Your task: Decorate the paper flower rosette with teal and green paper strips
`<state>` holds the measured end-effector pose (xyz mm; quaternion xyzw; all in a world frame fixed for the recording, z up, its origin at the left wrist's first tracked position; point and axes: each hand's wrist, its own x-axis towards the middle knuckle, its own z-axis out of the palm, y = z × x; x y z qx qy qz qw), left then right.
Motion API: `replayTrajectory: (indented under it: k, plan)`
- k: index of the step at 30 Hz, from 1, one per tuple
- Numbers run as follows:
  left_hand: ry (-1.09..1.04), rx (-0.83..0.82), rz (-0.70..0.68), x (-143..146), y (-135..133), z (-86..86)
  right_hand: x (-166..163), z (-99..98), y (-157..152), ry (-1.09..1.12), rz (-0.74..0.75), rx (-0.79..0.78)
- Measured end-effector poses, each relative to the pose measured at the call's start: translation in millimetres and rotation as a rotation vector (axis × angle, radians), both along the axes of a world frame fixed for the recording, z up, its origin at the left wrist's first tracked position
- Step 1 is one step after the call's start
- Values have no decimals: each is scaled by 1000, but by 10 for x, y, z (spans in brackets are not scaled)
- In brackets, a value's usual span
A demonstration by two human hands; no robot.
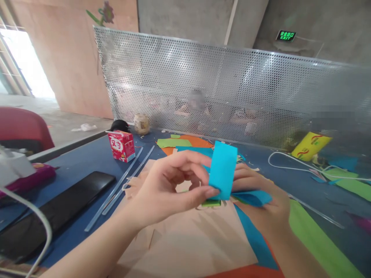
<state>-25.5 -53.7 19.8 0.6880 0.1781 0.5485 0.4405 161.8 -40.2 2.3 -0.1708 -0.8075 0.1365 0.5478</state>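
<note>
A small blue piece of paper (223,168) stands upright between my two hands. My left hand (171,189) is closed, pinching its lower left edge between thumb and fingers. My right hand (261,181) is closed on a folded blue paper (256,197), its fingers partly hidden behind the upright piece. I cannot tell whether the two blue parts are joined. Beneath my hands lies a beige paper sheet (199,239), with a small green item (211,203) partly hidden on it. A blue sheet (255,241) sticks out from under the beige one.
Clear sticks (124,189), a black phone (58,208) and a red drink carton (121,146) lie to the left. Green paper (319,243), a white cable (292,167) and a yellow packet (311,146) are at the right. A perforated metal divider (174,73) closes the back.
</note>
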Motion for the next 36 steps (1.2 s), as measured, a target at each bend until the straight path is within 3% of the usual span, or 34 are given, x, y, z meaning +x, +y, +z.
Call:
replayTrajectory:
  k: [5, 13, 17, 21, 36]
  plan:
    - [39, 135, 5, -9, -43, 10, 5, -8, -34, -2, -62, 76]
    - [38, 283, 92, 58, -107, 18, 36, -37, -28, 40, 18, 67]
    - [24, 440, 171, 41, -101, 7, 22, -32, -25, 67, 14, 67]
    - [167, 529, 179, -24, -87, 46, 14, -31, -19, 64, 7, 59]
    - [261, 458, 309, -41, 1, 34, -8, 13, 0, 16, -25, 49]
